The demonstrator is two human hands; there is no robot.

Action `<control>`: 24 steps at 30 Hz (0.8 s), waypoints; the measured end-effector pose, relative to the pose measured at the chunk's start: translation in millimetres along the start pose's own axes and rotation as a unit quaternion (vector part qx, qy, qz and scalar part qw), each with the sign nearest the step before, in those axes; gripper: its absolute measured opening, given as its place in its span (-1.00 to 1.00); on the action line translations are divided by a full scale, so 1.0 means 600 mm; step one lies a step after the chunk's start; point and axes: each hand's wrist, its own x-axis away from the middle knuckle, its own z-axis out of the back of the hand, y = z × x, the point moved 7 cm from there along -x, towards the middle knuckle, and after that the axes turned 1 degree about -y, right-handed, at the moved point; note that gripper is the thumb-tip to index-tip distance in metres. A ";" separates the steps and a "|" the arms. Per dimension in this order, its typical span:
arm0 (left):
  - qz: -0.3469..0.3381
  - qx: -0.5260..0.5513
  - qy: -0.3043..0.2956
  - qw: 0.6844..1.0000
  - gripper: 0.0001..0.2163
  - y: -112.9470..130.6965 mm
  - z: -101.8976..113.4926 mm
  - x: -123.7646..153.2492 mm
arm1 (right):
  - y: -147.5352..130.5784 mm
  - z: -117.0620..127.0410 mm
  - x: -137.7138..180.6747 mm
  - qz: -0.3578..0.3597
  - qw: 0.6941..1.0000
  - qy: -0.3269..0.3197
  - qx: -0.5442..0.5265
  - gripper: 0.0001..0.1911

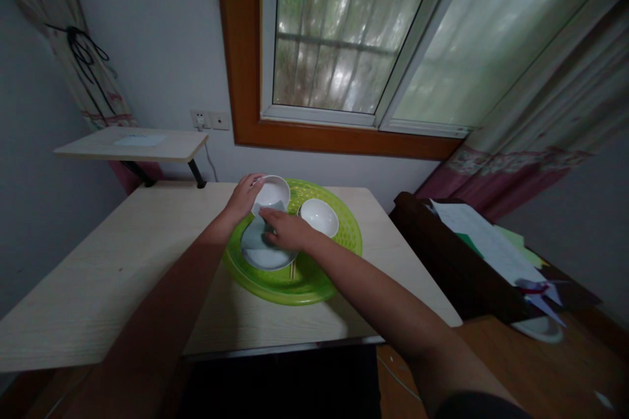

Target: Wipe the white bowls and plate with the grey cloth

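My left hand (246,195) grips the left rim of a white bowl (275,190), which is tilted with its inside toward me. Closed on a pale grey cloth (255,234), my right hand (285,229) is just below that bowl. The cloth reaches up to the bowl's near rim and drapes over a white plate (270,260). A second white bowl (320,216) sits to the right, behind my right wrist. Part of a pair of chopsticks (293,270) shows beside the plate. All of this is on or over a round green perforated tray (307,288).
The tray lies on a pale wooden table (122,275). A small raised shelf (132,143) with a paper on it stands at the back left. To the right, a dark brown piece of furniture (442,255) holds papers (491,242). A window is behind the table.
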 end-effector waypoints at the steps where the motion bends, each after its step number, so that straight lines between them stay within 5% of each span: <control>1: 0.001 -0.002 -0.001 1.000 -0.64 -0.001 -0.001 0.000 | 0.003 -0.001 0.002 -0.011 0.999 0.000 0.034 -0.31; 8: 0.003 -0.002 -0.003 1.000 -0.62 -0.007 -0.003 -0.004 | 0.010 0.014 0.013 -0.057 0.986 0.042 0.151 -0.43; 15: 0.009 -0.013 -0.006 1.000 -0.65 -0.005 -0.003 -0.001 | -0.005 -0.006 0.000 0.025 0.998 0.013 0.047 -0.31; 24: 0.005 0.012 -0.010 1.000 -0.63 -0.004 -0.004 -0.001 | -0.007 0.016 -0.004 0.055 0.996 0.071 -0.016 -0.49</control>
